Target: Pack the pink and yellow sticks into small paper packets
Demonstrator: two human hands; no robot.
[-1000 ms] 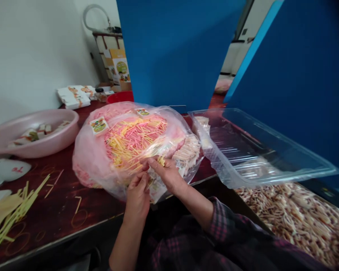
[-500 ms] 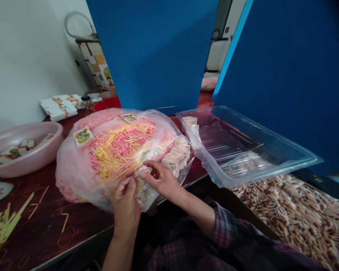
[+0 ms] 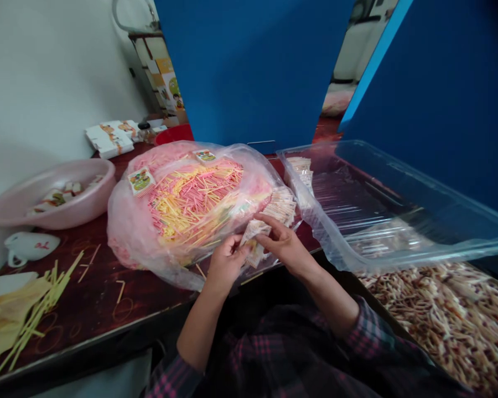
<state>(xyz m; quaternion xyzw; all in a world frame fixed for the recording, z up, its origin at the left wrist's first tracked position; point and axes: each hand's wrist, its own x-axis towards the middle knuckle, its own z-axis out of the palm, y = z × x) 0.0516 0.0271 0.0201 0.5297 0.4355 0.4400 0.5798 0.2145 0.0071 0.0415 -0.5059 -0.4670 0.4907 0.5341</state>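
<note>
My left hand (image 3: pixel 226 261) pinches the lower left side of a small printed packet (image 3: pixel 255 229), whitish with some yellow. On its right side, the fingers of my right hand (image 3: pixel 285 246) close on the same packet. Just behind it, a pile of similar packets (image 3: pixel 281 205) lies at the table's front edge. Left of the hands sits a large clear plastic bag (image 3: pixel 126 237), opened over many thin pink and yellow sticks (image 3: pixel 191 193). Two small picture-topped packs, a left one (image 3: pixel 141 182) and a back one (image 3: pixel 205 157), rest on the bag.
A clear plastic tray (image 3: pixel 402 250) stands at right, over a mass of pale thin pieces (image 3: pixel 440 315). At left are a pink basin (image 3: pixel 70 213), a white mug (image 3: pixel 33 247) and loose yellow strips (image 3: pixel 53 298). Blue panels (image 3: pixel 253 72) rise behind the table.
The view has shifted, so the table's things appear further right on the left side. Both hands have moved right, away from the bag's front, and the packet between them shows more plainly.
</note>
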